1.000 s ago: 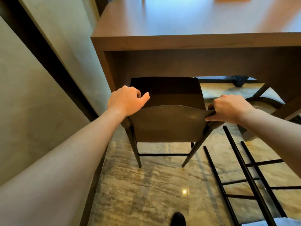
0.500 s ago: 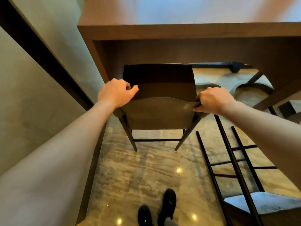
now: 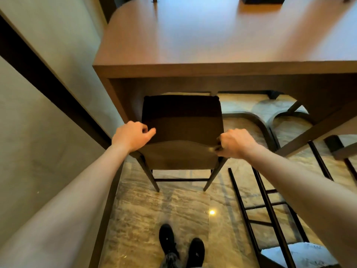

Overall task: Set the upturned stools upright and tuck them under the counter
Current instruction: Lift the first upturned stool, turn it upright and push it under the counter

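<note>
A brown upholstered stool (image 3: 181,122) stands upright on its dark legs, its seat partly under the wooden counter (image 3: 222,71). My left hand (image 3: 132,135) grips the left end of its low backrest, thumb over the top edge. My right hand (image 3: 236,143) grips the right end of the backrest, fingers curled round it. A second stool (image 3: 270,207) lies tipped on the floor at the right, its dark legs and rungs pointing toward the counter and its pale seat at the bottom right corner.
A grey wall with a dark strip (image 3: 48,89) runs close along the left. The counter's side panel (image 3: 116,105) stands just left of the stool. Curved dark frames (image 3: 264,124) sit under the counter to the right. My black shoes (image 3: 181,246) stand on the glossy marble floor.
The view has pulled back and risen, showing more of the countertop. The stool sits slightly deeper under the counter. Both hands keep their grip on the backrest.
</note>
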Demonstrator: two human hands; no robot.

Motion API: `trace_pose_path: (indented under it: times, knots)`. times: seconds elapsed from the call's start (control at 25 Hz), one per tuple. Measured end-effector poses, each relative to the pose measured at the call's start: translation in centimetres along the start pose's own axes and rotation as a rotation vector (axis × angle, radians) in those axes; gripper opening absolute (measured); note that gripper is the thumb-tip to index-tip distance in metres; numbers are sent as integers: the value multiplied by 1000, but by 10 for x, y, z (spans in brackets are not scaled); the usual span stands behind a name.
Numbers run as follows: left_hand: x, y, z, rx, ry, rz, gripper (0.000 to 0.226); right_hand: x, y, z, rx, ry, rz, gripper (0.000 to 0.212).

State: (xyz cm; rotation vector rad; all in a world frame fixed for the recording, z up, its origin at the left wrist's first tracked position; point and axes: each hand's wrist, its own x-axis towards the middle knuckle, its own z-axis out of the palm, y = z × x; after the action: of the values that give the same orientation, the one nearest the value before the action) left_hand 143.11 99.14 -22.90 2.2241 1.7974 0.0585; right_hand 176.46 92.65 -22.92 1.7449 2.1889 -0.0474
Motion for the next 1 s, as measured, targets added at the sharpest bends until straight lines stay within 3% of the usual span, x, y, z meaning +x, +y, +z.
trace_pose_path:
  times: [0.12,0.24,0.32,0.44,0.6,0.72,0.8,0.92,1.0]
  knots:
    - [9,-2,0,58,-154,-64,56,2,3,-2,29,-110,-25,51]
    - [22,-1,-4,163,-443,-114,67,6,1,-10,91,-262,21,63]
    - [30,-3,-9,107,-675,-184,71,10,-1,-16,183,-395,78,74]
    - [41,-8,-10,-35,-953,-431,67,20,-1,-19,364,-573,146,98]
    - [51,-15,-5,-51,-1067,-570,47,34,12,-39,515,-827,162,101]
    - [60,-27,0,-143,-1064,-600,37,49,28,-40,852,-857,417,100]
    - [60,-35,1,-281,-1093,-642,41,55,28,-33,798,-870,549,87]
    - [61,-48,8,-506,-1052,-752,51,65,24,-17,644,-1016,610,53]
    - [59,-56,15,-600,-1018,-837,53,69,28,-6,669,-1071,667,43]
